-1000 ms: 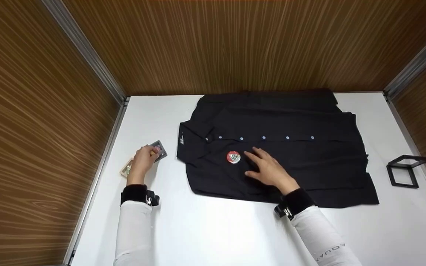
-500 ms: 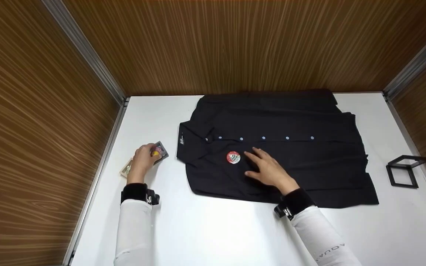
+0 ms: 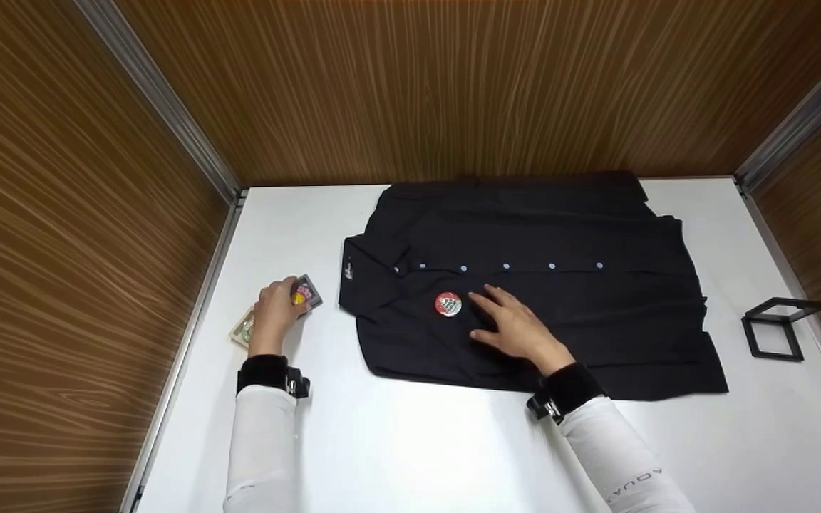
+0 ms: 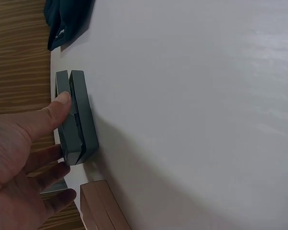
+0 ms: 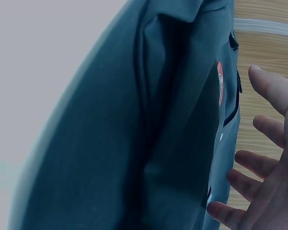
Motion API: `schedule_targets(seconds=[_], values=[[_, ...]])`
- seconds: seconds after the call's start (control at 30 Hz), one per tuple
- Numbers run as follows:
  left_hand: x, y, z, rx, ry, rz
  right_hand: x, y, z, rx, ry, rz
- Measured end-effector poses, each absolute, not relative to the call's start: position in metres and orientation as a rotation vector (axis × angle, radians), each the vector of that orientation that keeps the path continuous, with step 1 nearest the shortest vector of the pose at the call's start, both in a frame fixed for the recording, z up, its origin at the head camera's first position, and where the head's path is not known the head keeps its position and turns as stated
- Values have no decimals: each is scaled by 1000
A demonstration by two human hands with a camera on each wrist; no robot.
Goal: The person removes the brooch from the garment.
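One grey frame [image 4: 86, 115] was at nine o'clock of the bench [image 3: 417, 442], clamped in the grip of the left hand [image 3: 275, 313], apparently for steadiness. The right hand [image 3: 517, 328], fingers apart, was at four o'clock from a red badge [image 3: 447, 304] on a flat-spread black shirt [image 3: 574, 306].

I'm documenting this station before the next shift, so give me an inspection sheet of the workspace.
Surface: white table, bright glare toward the near side.
Job's things: grey frame, its two halves slightly parted; beige frame near it, partly hidden; dark shirt laid out, round badge on it.
Clutter: black frame, open, near the right edge.
Grips: left hand pinches the grey frame; right hand spread over the shirt, contact unclear.
Cables: nothing seen.
Surroundings: wood-grain walls, metal strips at the corners.
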State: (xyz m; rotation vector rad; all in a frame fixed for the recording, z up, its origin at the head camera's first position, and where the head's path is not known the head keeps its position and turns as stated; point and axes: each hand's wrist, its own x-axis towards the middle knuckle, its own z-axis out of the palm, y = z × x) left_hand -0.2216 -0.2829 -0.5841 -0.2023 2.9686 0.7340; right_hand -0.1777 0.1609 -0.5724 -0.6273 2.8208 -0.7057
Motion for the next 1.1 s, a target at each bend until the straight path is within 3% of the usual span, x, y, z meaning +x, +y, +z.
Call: schedule_targets(seconds=[0.77,1.1], values=[[-224,-281,-588,-154,3069,643,-176,154,-574,-642,2783,-694],[-219,-293,-588,-317,3106,537,-176,156,-575,-645,2788,-688]])
